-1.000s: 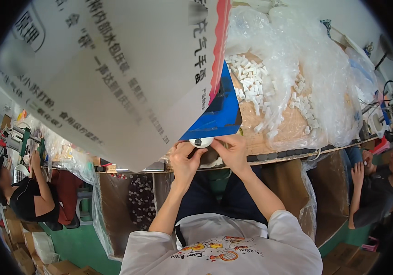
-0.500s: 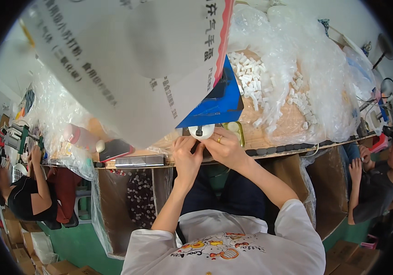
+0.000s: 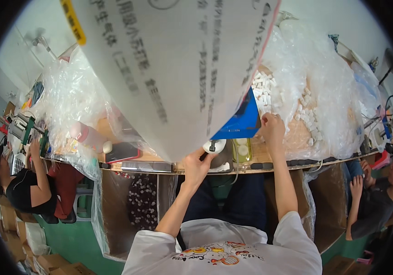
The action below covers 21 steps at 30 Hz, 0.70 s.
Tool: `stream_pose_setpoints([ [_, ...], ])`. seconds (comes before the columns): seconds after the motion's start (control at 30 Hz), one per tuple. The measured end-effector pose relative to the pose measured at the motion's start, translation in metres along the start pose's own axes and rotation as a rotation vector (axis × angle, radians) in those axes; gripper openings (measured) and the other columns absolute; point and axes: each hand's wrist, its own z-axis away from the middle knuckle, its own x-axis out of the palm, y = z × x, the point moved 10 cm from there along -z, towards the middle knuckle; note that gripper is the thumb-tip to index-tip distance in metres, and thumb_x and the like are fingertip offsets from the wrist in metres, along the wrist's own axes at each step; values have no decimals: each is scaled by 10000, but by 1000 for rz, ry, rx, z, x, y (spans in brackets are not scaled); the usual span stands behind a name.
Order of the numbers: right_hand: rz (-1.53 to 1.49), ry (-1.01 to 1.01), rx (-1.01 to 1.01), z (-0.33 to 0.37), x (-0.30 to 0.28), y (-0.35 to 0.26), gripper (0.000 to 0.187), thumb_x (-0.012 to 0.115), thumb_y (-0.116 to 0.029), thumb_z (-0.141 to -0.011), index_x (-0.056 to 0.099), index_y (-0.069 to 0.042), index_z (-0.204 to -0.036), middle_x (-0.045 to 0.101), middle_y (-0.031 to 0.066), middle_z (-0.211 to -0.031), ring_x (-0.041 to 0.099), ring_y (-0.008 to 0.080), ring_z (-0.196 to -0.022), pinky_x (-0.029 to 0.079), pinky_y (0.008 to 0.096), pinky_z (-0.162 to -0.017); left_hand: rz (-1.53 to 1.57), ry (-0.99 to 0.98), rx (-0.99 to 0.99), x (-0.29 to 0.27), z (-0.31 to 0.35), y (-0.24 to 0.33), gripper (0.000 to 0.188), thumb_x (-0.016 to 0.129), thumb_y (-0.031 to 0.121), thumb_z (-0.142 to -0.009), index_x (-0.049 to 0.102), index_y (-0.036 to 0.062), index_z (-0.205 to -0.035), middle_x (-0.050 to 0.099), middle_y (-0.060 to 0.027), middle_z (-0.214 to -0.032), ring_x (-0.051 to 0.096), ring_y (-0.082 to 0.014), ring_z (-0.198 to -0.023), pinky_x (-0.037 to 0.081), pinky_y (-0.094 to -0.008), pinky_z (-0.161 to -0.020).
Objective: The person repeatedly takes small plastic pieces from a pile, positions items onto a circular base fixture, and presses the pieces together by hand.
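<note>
My left hand (image 3: 195, 168) is at the table's front edge, thumb and fingers pinched together against a white round part (image 3: 215, 146) with a black fitting. What it holds, if anything, is hidden. My right hand (image 3: 273, 130) is raised beside a blue panel (image 3: 240, 124), fingers bent together at the near end of a pile of small white plastic tubes (image 3: 264, 91). Anything between those fingers is too small to make out. A large white printed sheet (image 3: 173, 78) hangs close in front and hides much of the table's middle.
A yellow-green tray (image 3: 242, 150) with round pale pieces lies right of the white part. Leftward are a phone (image 3: 123, 154) and pink bottle (image 3: 86, 136). Clear plastic film (image 3: 329, 91) surrounds more tubes. Below stands a carton of small pieces (image 3: 142, 201). People work at both sides.
My right hand has left the white round part and moved right and away, to the tubes. My left hand stays at that part. The hanging sheet has shifted in view.
</note>
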Motion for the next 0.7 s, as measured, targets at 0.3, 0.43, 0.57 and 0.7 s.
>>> stream_pose_setpoints([
  [0.3, -8, -81, 69, -14, 26, 7, 161, 671, -151, -850, 634, -39, -960, 665, 175, -925, 651, 398, -905, 532, 505, -766, 65, 46, -35, -23, -8, 25, 236, 781, 47, -808, 731, -24, -1027, 741, -161, -965, 693, -200, -868, 514, -330, -776],
  [0.43, 0, 3, -26, -30, 35, 37, 107, 619, -134, -849, 612, -59, -926, 657, 187, -856, 653, 408, -826, 515, 515, -719, -661, -398, -290, -87, 23, 0, 247, 783, 150, -773, 721, 25, -977, 724, -169, -845, 696, -347, -798, 528, -400, -716],
  [0.57, -130, 74, -17, -21, 24, 27, 91, 623, -132, -832, 583, -61, -872, 648, 178, -814, 644, 395, -778, 487, 502, -666, -1113, 2, -511, -232, 60, 0, 605, 873, 208, -671, 676, 76, -1228, 716, -157, -980, 662, -352, -925, 487, -475, -835],
  [0.7, -215, 26, 16, -23, 30, 48, 110, 658, -125, -824, 582, -61, -871, 640, 178, -803, 639, 378, -773, 477, 477, -669, -659, 225, -209, -228, -57, -17, 369, 694, 217, -867, 676, 39, -1190, 703, -190, -961, 657, -398, -909, 513, -455, -800],
])
